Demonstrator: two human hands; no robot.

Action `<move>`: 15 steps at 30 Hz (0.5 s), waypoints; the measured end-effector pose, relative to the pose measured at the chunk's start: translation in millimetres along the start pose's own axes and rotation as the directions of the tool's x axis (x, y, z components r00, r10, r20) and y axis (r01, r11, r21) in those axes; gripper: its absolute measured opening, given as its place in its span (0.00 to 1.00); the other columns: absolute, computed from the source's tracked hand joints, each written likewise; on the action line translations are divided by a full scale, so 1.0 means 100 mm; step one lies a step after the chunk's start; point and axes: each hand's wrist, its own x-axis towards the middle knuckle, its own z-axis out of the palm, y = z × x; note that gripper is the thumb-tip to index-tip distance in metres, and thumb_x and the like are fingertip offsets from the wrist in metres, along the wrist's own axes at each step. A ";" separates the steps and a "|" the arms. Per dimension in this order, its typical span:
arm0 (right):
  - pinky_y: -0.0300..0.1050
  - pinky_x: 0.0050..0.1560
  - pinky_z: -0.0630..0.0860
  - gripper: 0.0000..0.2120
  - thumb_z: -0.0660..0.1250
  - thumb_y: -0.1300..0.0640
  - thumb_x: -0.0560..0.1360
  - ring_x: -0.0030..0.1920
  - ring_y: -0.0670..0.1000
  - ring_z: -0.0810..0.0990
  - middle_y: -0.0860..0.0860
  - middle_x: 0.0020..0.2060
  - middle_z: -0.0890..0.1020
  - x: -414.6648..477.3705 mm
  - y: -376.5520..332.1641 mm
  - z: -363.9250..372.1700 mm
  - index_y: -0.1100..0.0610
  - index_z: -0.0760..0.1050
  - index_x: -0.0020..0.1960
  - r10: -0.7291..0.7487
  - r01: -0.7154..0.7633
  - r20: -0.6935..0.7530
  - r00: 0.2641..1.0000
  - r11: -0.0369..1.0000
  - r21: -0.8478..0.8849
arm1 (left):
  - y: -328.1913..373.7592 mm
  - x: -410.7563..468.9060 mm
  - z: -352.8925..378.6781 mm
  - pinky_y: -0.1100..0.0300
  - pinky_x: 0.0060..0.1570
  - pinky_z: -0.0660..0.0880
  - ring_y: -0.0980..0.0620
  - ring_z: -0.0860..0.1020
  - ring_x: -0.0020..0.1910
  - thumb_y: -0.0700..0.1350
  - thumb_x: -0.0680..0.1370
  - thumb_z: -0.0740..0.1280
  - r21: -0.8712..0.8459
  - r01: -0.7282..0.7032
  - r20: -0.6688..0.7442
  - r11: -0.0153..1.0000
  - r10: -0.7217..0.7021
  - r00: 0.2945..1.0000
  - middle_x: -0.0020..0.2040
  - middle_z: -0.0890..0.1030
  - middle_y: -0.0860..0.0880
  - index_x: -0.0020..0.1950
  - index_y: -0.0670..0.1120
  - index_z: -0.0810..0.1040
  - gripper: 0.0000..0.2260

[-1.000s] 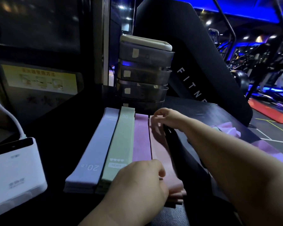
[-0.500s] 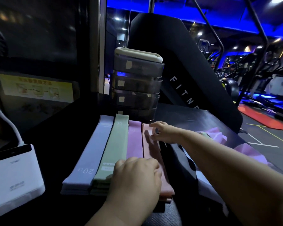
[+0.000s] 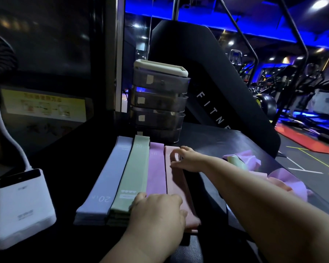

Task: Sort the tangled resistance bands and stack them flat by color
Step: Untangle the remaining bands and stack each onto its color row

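Four flat stacks of bands lie side by side on the black table: lavender (image 3: 103,177), green (image 3: 134,171), purple (image 3: 156,173) and pink (image 3: 177,185). My left hand (image 3: 158,211) rests palm down on the near ends of the purple and pink stacks, fingers lightly bent. My right hand (image 3: 185,158) reaches to the far end of the pink stack, thumb and forefinger pinching the top pink band's edge. A tangled pile of purple, pink and green bands (image 3: 279,177) lies to the right, partly hidden behind my right forearm.
A white power bank (image 3: 21,207) with a cable sits at the near left. A stack of grey drawer trays (image 3: 160,103) stands just behind the bands. A black slanted fitness panel (image 3: 207,88) rises behind. The table's right edge (image 3: 273,158) drops to the gym floor.
My right hand has slid a little along the far end of the pink band and pinched it. The pink stack lies straighter. My left hand stays on the near ends.
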 end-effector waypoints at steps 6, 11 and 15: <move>0.44 0.62 0.67 0.23 0.56 0.47 0.82 0.68 0.59 0.69 0.56 0.74 0.61 -0.15 -0.04 -0.16 0.50 0.62 0.75 0.088 -0.088 -0.017 0.996 0.996 0.005 | 0.02 0.06 0.02 0.52 0.58 0.65 0.47 0.76 0.59 0.58 0.79 0.59 0.013 0.013 -0.016 1.000 -0.013 1.000 0.56 0.81 0.52 0.58 0.53 0.74 0.13; 0.56 0.65 0.70 0.21 0.53 0.51 0.83 0.66 0.64 0.72 0.65 0.66 0.73 -0.67 0.07 -0.43 0.64 0.67 0.69 0.081 -0.076 -0.039 0.996 0.991 0.110 | 0.03 0.13 -0.02 0.53 0.56 0.66 0.49 0.76 0.59 0.60 0.78 0.60 -0.070 0.068 0.012 0.995 -0.068 0.998 0.56 0.81 0.54 0.58 0.56 0.74 0.13; 0.45 0.66 0.66 0.21 0.55 0.46 0.83 0.68 0.56 0.72 0.55 0.67 0.75 -1.10 0.36 -0.59 0.55 0.71 0.70 0.115 -0.095 -0.123 0.986 0.983 0.158 | 0.15 0.17 -0.05 0.54 0.58 0.67 0.49 0.75 0.61 0.61 0.79 0.59 -0.057 0.085 -0.021 0.995 -0.086 0.996 0.60 0.80 0.55 0.62 0.57 0.73 0.15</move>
